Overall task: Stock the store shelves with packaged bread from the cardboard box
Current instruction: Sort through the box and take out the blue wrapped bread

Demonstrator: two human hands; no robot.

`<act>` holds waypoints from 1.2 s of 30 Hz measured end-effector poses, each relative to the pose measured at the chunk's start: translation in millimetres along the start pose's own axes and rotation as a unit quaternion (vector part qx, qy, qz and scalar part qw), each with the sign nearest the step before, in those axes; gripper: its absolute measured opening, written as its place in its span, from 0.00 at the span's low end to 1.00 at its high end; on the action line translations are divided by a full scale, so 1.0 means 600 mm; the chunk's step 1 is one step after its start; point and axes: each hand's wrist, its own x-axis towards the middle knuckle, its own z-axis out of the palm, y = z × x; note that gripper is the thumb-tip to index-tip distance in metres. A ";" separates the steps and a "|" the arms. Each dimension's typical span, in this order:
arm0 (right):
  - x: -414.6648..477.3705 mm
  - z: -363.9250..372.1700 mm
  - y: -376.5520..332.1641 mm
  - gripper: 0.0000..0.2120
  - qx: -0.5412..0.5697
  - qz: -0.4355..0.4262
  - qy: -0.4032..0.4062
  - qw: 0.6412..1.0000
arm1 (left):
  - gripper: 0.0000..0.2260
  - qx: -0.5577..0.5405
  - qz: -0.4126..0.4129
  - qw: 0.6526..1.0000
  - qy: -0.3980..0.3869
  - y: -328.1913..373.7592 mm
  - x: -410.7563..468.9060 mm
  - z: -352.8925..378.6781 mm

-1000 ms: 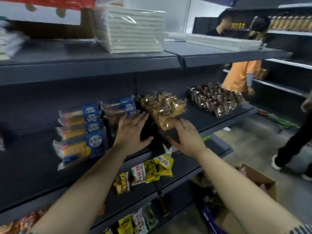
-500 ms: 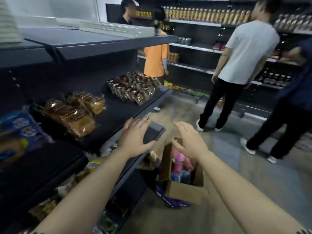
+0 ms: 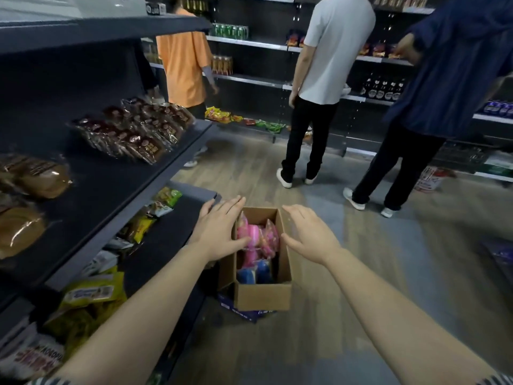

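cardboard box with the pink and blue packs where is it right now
Head view, lower centre: the open brown cardboard box sits at floor level by the dark shelf unit end, between the open left hand and right hand.

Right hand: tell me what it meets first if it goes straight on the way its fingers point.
Probably the right wall of the cardboard box: the open right hand hovers over it, pointing forward and down. The pink packages lie just inside. Its height above the box is unclear.
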 end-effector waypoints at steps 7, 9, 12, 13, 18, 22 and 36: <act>0.033 0.025 0.068 0.29 0.002 0.013 -0.050 0.999 | 0.46 -0.014 -0.043 0.998 -0.050 0.004 0.058 0.059; 0.046 0.034 0.085 0.29 0.002 0.010 -0.066 0.998 | 0.47 -0.021 -0.058 0.997 -0.056 0.006 0.068 0.071; 0.062 0.048 0.106 0.30 0.002 0.001 -0.090 0.996 | 0.50 -0.037 -0.080 0.993 -0.073 0.007 0.080 0.091; 0.066 0.052 0.113 0.30 0.004 -0.001 -0.097 0.995 | 0.50 -0.040 -0.088 0.992 -0.081 0.007 0.083 0.097; 0.084 0.079 0.144 0.30 0.012 -0.013 -0.134 0.991 | 0.42 -0.030 -0.123 0.985 -0.115 0.014 0.096 0.128; 0.101 0.102 0.164 0.29 0.010 -0.016 -0.150 0.988 | 0.43 -0.034 -0.140 0.982 -0.124 0.005 0.104 0.159; 0.207 0.195 0.194 0.32 0.036 0.050 -0.215 0.975 | 0.43 -0.075 -0.127 0.972 -0.182 -0.082 0.175 0.230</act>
